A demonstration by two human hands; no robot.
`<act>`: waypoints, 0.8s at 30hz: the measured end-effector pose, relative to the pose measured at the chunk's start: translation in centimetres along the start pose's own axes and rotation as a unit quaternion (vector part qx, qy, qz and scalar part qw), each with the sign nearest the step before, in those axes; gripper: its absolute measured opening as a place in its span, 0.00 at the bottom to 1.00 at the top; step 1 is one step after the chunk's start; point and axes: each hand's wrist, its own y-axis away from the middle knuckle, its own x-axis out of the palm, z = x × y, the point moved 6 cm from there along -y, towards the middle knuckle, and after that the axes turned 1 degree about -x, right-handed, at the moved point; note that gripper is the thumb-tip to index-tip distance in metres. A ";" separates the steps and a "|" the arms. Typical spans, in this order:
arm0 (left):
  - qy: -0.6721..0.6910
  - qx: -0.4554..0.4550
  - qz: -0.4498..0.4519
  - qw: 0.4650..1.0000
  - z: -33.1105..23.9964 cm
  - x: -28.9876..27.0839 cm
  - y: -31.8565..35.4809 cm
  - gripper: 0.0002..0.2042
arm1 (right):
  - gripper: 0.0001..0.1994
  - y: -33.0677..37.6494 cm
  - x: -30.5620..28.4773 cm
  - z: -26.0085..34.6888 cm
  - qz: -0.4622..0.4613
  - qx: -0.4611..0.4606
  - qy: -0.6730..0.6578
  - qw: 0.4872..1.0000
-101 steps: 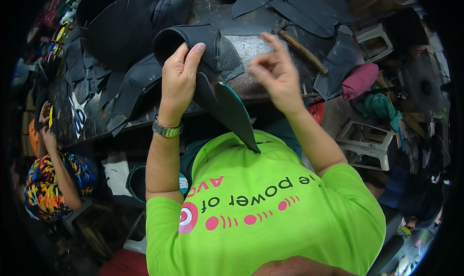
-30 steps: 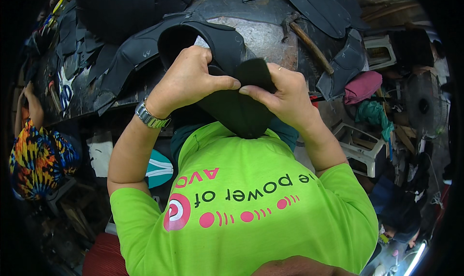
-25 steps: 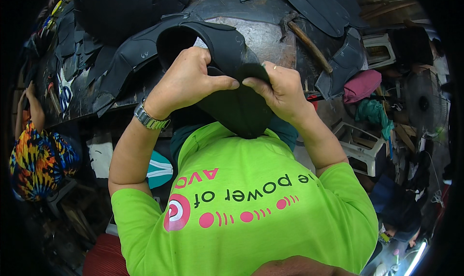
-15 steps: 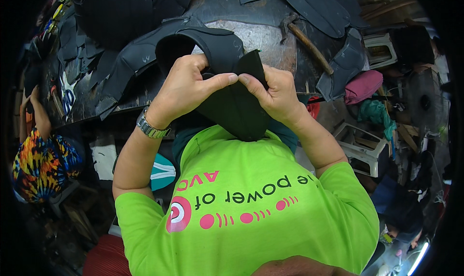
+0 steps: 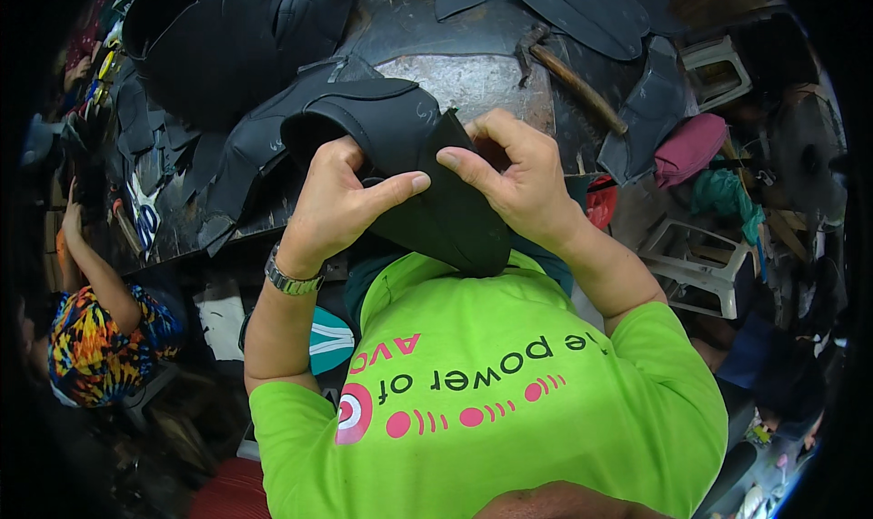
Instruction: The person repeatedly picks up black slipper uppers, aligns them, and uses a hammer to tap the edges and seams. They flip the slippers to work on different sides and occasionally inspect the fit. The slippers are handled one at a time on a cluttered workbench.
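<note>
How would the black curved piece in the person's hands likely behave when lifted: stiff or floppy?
Probably flexible yet springy: the black curved piece bends between the left hand and right hand without drooping. Likely light, since fingertips alone support it. Its matte surface looks grippy, not slippery.

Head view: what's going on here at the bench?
A person in a green shirt grips a black, flexible curved piece with both hands, the left hand and right hand pinching it between thumbs and fingers, close to the chest. More black cut pieces and a wooden-handled hammer lie on the dark workbench. Another person in a patterned shirt works at left.
</note>
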 end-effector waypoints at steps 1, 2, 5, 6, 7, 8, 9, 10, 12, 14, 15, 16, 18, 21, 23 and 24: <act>0.000 -0.012 0.004 1.000 0.1 0.0 0.0 0.15 | 0.15 0.0 0.3 -0.3 0.010 0.021 -0.035 0.999; -0.001 -0.021 0.007 1.000 0.2 0.0 0.1 0.15 | 0.14 0.1 0.4 -0.3 0.008 0.019 -0.045 0.999; 0.012 -0.017 0.004 1.000 0.0 0.0 0.4 0.16 | 0.14 0.3 1.0 -1.0 0.020 0.054 -0.104 0.993; 0.019 -0.011 0.000 1.000 -0.1 0.1 0.5 0.17 | 0.15 0.4 1.3 -1.5 0.030 0.091 -0.140 0.986; 0.024 -0.016 0.002 1.000 0.0 0.1 0.5 0.17 | 0.16 0.5 1.7 -2.0 0.040 0.128 -0.175 0.975; 0.028 -0.021 0.004 0.999 0.0 0.2 0.5 0.17 | 0.16 0.5 1.8 -2.1 0.039 0.131 -0.185 0.973; 0.035 -0.023 0.003 0.999 0.1 0.2 0.6 0.18 | 0.17 0.6 2.0 -2.2 0.039 0.133 -0.195 0.971; 0.029 -0.022 0.002 0.999 0.1 0.2 0.6 0.17 | 0.18 0.6 2.1 -2.4 0.042 0.140 -0.205 0.968; 0.023 -0.009 -0.003 1.000 -0.1 0.1 0.7 0.17 | 0.18 0.6 2.5 -2.7 0.053 0.157 -0.223 0.961; 0.023 -0.018 -0.002 1.000 0.1 0.1 0.7 0.17 | 0.18 0.6 2.8 -3.1 0.067 0.178 -0.245 0.951; 0.024 -0.019 -0.002 1.000 0.1 0.1 0.7 0.17 | 0.19 0.5 2.9 -3.3 0.074 0.189 -0.256 0.945; 0.025 -0.018 0.001 1.000 0.2 0.1 0.7 0.17 | 0.19 0.4 3.1 -3.5 0.081 0.195 -0.271 0.939; 0.032 -0.016 0.005 0.999 0.3 0.0 0.7 0.18 | 0.17 0.1 3.7 -4.1 0.098 0.236 -0.296 0.921; 0.046 -0.041 -0.006 0.998 0.7 -0.2 0.8 0.18 | 0.12 -0.6 4.1 -4.5 0.075 0.269 -0.320 0.905; 0.038 -0.023 -0.007 0.999 0.5 -0.1 0.7 0.19 | 0.08 -0.8 4.4 -4.6 0.056 0.298 -0.372 0.878; 0.033 -0.026 -0.009 0.999 0.4 -0.1 0.7 0.19 | 0.07 -0.7 4.7 -4.6 0.054 0.320 -0.418 0.849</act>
